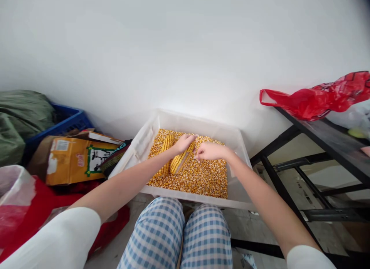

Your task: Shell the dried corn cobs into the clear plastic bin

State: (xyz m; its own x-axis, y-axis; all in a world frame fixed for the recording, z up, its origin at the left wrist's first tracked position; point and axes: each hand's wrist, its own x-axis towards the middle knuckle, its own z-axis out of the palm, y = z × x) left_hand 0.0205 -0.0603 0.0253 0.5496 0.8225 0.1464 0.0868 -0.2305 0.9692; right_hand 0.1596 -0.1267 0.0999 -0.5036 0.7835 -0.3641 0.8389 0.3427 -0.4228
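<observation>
My left hand [185,142] is closed round the upper part of a partly stripped ear of corn [178,162], which slants over loose corn kernels [199,176]. A bare strip runs along that ear's side. Just right of it, my right hand [208,150] hovers with its fingers curled together; whatever they may hold is hidden. A second yellow ear of corn [167,142] lies to the left, partly covered by my left forearm. All this sits in a whitish plastic bin [190,195] in front of my knees.
Behind the bin rises a white wall [179,49]. On the left are an orange cardboard box [69,161], a blue crate [72,120] and a green bag [23,118]. A black metal-framed table [341,145] with a red plastic bag [315,101] stands on the right.
</observation>
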